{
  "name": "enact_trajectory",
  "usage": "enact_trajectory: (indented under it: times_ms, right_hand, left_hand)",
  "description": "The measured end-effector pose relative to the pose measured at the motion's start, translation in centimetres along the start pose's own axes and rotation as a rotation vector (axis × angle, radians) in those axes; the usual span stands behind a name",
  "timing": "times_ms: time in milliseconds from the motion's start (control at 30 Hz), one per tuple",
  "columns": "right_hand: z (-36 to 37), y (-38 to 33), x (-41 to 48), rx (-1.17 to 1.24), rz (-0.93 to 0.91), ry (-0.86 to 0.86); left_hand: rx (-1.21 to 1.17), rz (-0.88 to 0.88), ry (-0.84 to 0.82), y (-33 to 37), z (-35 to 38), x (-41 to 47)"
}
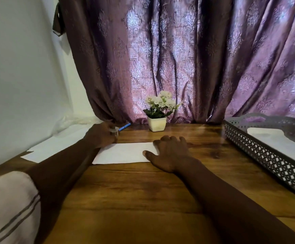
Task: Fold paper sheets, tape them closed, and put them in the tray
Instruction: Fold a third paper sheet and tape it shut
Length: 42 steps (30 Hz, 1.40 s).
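A folded white paper sheet (123, 153) lies flat on the wooden table (143, 191) in front of me. My right hand (169, 152) presses on its right end with spread fingers. My left hand (101, 135) is at the sheet's far left corner and grips a small clear roll of tape (114, 130). More white sheets (55, 147) lie at the table's left edge. On the right stands a grey perforated tray (259, 152) holding a folded white paper (273, 140).
A white pot of white flowers (158, 112) stands at the back of the table, with a blue pen (125, 126) to its left. A purple curtain hangs behind. A white wall is on the left.
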State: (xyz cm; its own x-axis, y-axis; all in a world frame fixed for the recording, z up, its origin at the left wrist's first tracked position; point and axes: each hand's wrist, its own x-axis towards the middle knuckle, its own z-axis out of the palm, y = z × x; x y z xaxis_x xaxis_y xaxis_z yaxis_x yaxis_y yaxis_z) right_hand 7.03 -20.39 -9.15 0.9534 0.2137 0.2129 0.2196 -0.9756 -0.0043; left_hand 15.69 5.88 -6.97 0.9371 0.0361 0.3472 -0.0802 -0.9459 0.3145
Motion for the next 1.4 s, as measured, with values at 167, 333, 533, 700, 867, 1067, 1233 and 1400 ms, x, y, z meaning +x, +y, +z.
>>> enact_trajectory:
  times_ms: [167,333,533,700,867,1067,1233,1400]
  right_hand:
    - [0.0,-0.2,0.9,0.065,-0.082,0.173]
    - [0.0,-1.0,0.7,0.443,-0.163,0.366]
    - [-0.5,-1.3,-0.5,0.782,-0.152,0.389]
    - [-0.4,-0.6,-0.8,0.912,-0.058,0.418]
    - [0.0,0.1,-0.5,1.028,-0.017,0.425]
    - [0.2,0.0,-0.6,1.059,-0.075,0.413]
    - [0.3,0.2,-0.4,1.092,-0.082,0.416]
    - [0.3,0.3,-0.5,1.138,-0.132,0.405]
  left_hand:
    - [-0.226,0.157,0.169,0.2,0.0,-0.3]
    - [-0.319,0.680,0.287,2.1,0.6,-3.0]
    - [-0.252,0.870,0.263,4.1,0.7,-5.1]
    - [-0.429,0.842,0.215,4.8,0.6,-6.2]
    - [-0.677,0.710,0.229,5.4,0.7,-6.3]
    - [-0.804,0.673,0.040,5.4,0.8,-6.5]
    - [-0.798,0.703,0.039,5.7,1.0,-6.9]
    - [-0.674,0.850,0.128,6.2,0.4,-7.4]
